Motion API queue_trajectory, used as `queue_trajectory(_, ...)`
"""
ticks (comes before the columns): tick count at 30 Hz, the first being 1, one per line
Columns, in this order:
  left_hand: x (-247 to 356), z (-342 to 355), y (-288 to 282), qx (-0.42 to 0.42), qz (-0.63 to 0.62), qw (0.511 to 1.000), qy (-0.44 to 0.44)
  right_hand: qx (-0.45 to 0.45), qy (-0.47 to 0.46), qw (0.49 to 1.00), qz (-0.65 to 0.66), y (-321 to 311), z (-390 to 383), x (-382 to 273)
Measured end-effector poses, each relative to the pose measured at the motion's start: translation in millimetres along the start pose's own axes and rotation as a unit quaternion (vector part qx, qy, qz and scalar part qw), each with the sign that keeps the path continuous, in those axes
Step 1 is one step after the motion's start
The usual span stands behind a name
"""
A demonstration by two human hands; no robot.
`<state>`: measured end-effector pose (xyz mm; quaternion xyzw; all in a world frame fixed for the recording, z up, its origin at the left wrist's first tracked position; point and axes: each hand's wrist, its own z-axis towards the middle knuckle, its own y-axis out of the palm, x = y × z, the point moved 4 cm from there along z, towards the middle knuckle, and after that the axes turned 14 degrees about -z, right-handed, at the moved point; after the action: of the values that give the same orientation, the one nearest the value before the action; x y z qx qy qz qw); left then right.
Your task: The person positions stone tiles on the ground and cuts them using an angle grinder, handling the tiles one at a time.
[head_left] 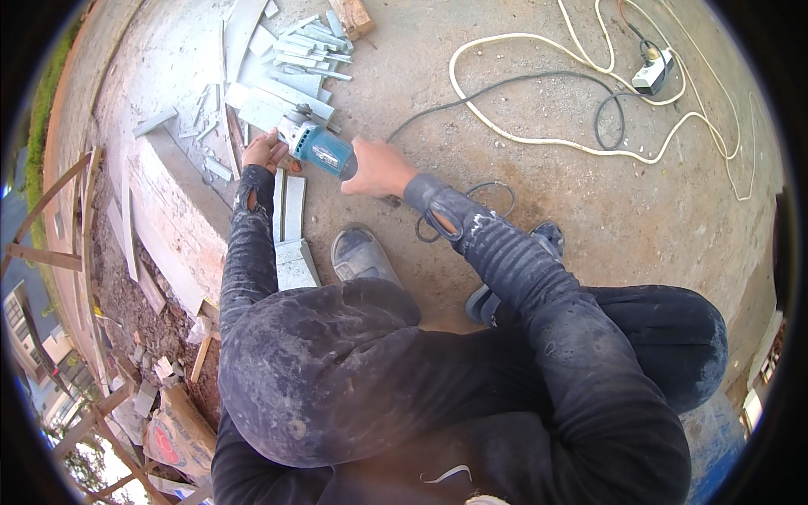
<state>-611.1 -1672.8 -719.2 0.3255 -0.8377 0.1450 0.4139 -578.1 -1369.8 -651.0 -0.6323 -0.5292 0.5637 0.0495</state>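
My right hand (379, 168) is wrapped round the rear of a teal angle grinder (326, 151). The grinder's metal head points left, over pale grey tile pieces. My left hand (264, 152) is closed right beside that head, its fingers curled; what they grip is hidden. Under and beyond the head lies a broad tile piece (295, 95). Long tile strips (294, 206) lie just below my left hand, and a wider tile (296, 264) sits nearer my shoe. The grinder's disc cannot be made out clearly.
A pile of cut tile strips (307, 50) lies at the far left beside a wooden block (352, 17). The dark cord (505, 82) runs right to a white power strip (653, 72), among loops of white cable (522, 141). A dusty concrete ledge (181, 189) stands left, with rubble beyond.
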Motion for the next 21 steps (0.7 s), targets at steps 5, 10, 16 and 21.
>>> queue_trajectory(5, 2, 0, -1, -0.004, 0.000, 1.000, -0.002, 0.000, -0.003, 1.000, 0.008, -1, -6, 0)
queue_trajectory(10, 1, 1, 0, -0.013, -0.002, 1.000, -0.001, 0.004, -0.004, 1.000, 0.014, -1, -11, 3)
queue_trajectory(16, 1, 2, -1, -0.012, -0.017, 1.000, -0.004, 0.020, -0.013, 0.999, 0.035, 4, -16, 7)
queue_trajectory(21, 1, -3, 3, 0.006, 0.010, 1.000, -0.015, 0.033, -0.022, 0.998, 0.051, 11, -18, 13)
